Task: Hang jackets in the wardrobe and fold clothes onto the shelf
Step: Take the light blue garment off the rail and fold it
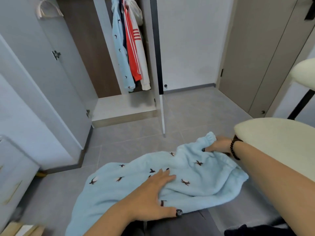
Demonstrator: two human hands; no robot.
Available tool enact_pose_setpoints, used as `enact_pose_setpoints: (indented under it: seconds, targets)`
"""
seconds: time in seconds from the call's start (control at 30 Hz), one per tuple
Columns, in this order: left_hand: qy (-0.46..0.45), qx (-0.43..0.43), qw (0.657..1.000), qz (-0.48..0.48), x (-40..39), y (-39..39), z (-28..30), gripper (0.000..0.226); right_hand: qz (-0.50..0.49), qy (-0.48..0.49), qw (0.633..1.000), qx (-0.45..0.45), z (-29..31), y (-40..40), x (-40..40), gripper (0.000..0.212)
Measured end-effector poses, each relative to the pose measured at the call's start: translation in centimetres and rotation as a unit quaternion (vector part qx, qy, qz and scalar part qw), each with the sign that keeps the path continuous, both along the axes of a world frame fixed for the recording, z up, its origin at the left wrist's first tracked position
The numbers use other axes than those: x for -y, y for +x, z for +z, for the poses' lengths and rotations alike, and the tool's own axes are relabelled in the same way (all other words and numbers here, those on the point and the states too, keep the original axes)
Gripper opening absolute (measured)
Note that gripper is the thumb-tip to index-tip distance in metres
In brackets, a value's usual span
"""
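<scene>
A light blue fleece garment [136, 186] with small dark embroidered marks lies spread across my lap, over the grey floor. My left hand [153, 193] rests flat on its middle with fingers spread. My right hand [219, 144], with a dark bead bracelet at the wrist, pinches the garment's elastic hem at the far right. The wardrobe [122, 106] stands open ahead. A matching light blue jacket [120, 48], a red and white striped jacket [134, 48] and a white one hang inside it. The wardrobe's bottom shelf is bare.
A pale hanger [46, 9] hangs at the top left on the open wardrobe door. A cream cushioned seat [281, 142] sits at the right beside my right arm. A closed grey door [255, 57] is at the back right. Grey tiled floor [196, 113] lies between me and the wardrobe.
</scene>
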State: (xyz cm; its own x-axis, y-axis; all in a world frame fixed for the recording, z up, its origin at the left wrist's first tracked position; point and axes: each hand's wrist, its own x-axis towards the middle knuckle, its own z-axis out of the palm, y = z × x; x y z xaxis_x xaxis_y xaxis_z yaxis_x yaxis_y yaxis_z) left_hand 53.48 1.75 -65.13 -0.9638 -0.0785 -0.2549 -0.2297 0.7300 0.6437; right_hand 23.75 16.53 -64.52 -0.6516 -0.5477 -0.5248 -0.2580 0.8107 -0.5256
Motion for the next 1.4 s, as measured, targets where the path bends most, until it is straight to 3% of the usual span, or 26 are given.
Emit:
enact_pose_setpoints:
  seconds: [0.17,0.27,0.53,0.77,0.8,0.87,0.93,1.1,1.27,1.4]
  targets:
    - [-0.202,-0.033,0.978,-0.025,0.3,1.7,-0.8,0.085,0.005,0.029,0.994,-0.108,-1.1,-0.3,-0.4,0.022]
    - [-0.313,-0.112,0.943,0.002,0.5,2.8,-1.0,0.058,-0.075,-0.041,0.991,-0.098,-1.1,-1.4,-1.5,0.031]
    - [-0.324,-0.250,0.912,0.040,-1.2,-1.5,1.1,0.056,-0.135,-0.143,0.961,-0.193,2.2,-4.1,-2.7,0.032]
    - [-0.292,-0.314,0.903,0.014,-7.3,-7.3,3.1,0.061,-0.180,-0.154,0.919,-0.316,7.1,-8.6,-7.4,0.004]
    - [-0.282,-0.315,0.906,0.013,-8.2,-8.0,3.4,0.056,-0.192,-0.150,0.912,-0.332,7.8,-9.1,-8.1,0.008]
    - [-0.246,-0.294,0.923,0.020,-9.7,-9.1,3.4,0.039,-0.211,-0.137,0.898,-0.361,8.6,-10.1,-9.7,0.022]
    - [-0.207,-0.210,0.955,0.025,-10.3,-9.4,2.7,0.031,-0.223,-0.116,0.891,-0.377,9.0,-10.6,-10.9,0.021]
    - [-0.256,-0.025,0.966,-0.024,-7.3,-7.1,0.1,0.049,-0.204,-0.065,0.915,-0.343,8.1,-10.1,-11.3,0.012]
    - [-0.245,-0.057,0.968,0.016,-3.7,-3.6,-0.1,0.049,-0.150,-0.056,0.938,-0.307,7.9,-8.7,-8.1,0.014]
    - [-0.193,-0.017,0.980,0.049,-2.2,-1.0,0.7,0.040,-0.106,-0.042,0.951,-0.286,10.3,-7.4,-4.9,0.021]
